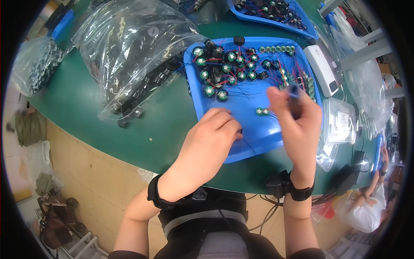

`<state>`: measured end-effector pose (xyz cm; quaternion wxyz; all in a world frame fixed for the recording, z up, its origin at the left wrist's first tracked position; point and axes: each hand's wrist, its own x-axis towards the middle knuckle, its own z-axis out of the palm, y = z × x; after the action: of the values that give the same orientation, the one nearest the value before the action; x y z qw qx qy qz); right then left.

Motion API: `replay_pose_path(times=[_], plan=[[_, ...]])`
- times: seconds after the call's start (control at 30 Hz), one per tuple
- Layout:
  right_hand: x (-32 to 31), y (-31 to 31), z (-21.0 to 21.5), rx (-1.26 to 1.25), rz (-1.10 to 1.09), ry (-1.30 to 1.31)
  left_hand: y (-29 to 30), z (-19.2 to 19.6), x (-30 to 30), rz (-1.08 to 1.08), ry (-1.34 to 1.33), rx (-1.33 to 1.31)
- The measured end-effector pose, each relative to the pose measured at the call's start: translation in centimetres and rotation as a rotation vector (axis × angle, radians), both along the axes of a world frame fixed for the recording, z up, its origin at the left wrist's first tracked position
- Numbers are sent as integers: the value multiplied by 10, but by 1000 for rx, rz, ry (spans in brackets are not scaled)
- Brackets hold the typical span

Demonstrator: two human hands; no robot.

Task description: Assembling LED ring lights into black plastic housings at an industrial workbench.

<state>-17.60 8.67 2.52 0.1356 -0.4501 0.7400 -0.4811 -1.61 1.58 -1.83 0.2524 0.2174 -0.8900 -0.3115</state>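
Note:
Over the near-left edge of a blue tray, my left hand is closed with its fingers curled in. A small black part shows at its fingertips, and a thin dark wire trails from there. My right hand, smeared by motion, is raised over the tray's right side, gripping a dark blue, round-ended object whose kind I cannot make out. Black round parts with green circuit boards and red and blue wires crowd the tray's far left. A pair of small green boards lies beside my right hand.
A row of green boards lines the tray's far side. Left stands a large clear bag of black parts. On the right are a white box-shaped device and a clear plastic container. Another blue tray sits farther back.

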Motion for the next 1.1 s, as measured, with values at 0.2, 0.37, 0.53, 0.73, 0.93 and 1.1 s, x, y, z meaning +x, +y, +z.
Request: replay_pose_path(times=[0.2,0.37,0.53,0.73,0.93,1.1], plan=[[17,-12,-3,-207,402,-810,0,5,5,-24,-24,21],[21,-17,-34,-201,501,-1000,2,6,4,64,-63,200],[30,-14,-39,-173,497,-690,5,0,4,86,4,220],[31,-15,-43,-161,635,-355,7,-4,5,93,68,25],[16,-11,-45,-301,543,-969,10,2,4,128,40,157],[21,-16,-36,-137,520,-722,7,-5,4,155,80,88]])
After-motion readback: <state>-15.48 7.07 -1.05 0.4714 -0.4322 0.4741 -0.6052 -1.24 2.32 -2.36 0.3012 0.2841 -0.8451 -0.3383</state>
